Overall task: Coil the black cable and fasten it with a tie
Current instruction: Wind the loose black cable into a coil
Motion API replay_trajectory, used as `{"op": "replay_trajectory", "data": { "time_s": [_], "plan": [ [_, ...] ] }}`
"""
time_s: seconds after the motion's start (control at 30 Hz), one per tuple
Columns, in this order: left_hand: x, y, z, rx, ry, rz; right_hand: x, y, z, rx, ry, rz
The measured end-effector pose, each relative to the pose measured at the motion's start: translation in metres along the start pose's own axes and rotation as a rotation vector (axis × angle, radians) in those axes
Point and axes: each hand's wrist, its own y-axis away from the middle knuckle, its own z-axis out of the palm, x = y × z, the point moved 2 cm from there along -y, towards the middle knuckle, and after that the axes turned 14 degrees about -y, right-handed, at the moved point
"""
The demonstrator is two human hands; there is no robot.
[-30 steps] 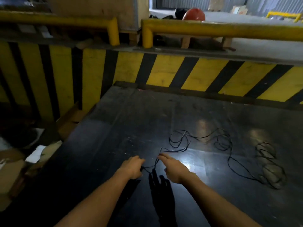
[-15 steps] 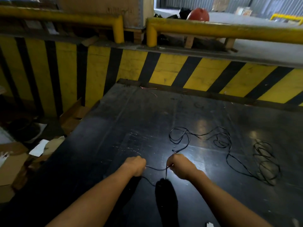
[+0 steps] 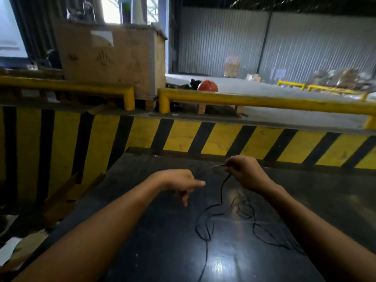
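Black cable (image 3: 220, 192): one end raised off the worktop, the rest trailing down in loose, uncoiled loops on the surface in front of the person.
Right hand (image 3: 245, 173): fingers curled together, pinching the cable's upper end at the fingertips; held above the surface.
Left hand (image 3: 179, 182): loosely half-closed, thumb and one finger extended; whether it touches the cable, cannot tell, as the strand blurs near it.
Worktop (image 3: 142, 251): dark, glossy, scuffed; carries the cable's slack.
Barrier (image 3: 219, 137): yellow-and-black striped wall just behind the worktop.
Rail (image 3: 264, 100): yellow tube along the barrier top.
Red helmet (image 3: 208, 86): beyond the rail, well apart.
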Motion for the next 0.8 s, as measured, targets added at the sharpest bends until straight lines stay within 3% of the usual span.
{"op": "replay_trajectory", "data": {
  "time_s": [0.23,0.37,0.43,0.5,0.6,0.7,0.8],
  "plan": [
    [0.073,0.013,-0.059,0.195,0.928,0.571,-0.004,0.028,-0.012,0.16,-0.274,0.098],
    [0.098,-0.006,-0.082,0.408,1.098,0.624,0.003,0.057,0.014,-0.175,-0.259,0.148],
    [0.101,-0.012,-0.088,0.474,1.044,0.577,0.013,0.066,0.01,-0.286,-0.221,0.164],
    [0.099,-0.018,-0.09,0.524,0.879,0.466,0.024,0.065,-0.013,-0.28,-0.174,0.126],
    [0.088,-0.026,-0.082,0.547,0.327,0.258,0.032,0.049,-0.068,-0.21,-0.122,0.043],
    [0.081,-0.029,-0.063,0.337,-0.087,0.126,0.026,0.025,-0.127,-0.126,-0.097,-0.023],
    [0.087,-0.021,-0.043,0.096,-0.056,0.106,0.016,0.005,-0.167,0.083,-0.057,-0.159]
  ]
}}
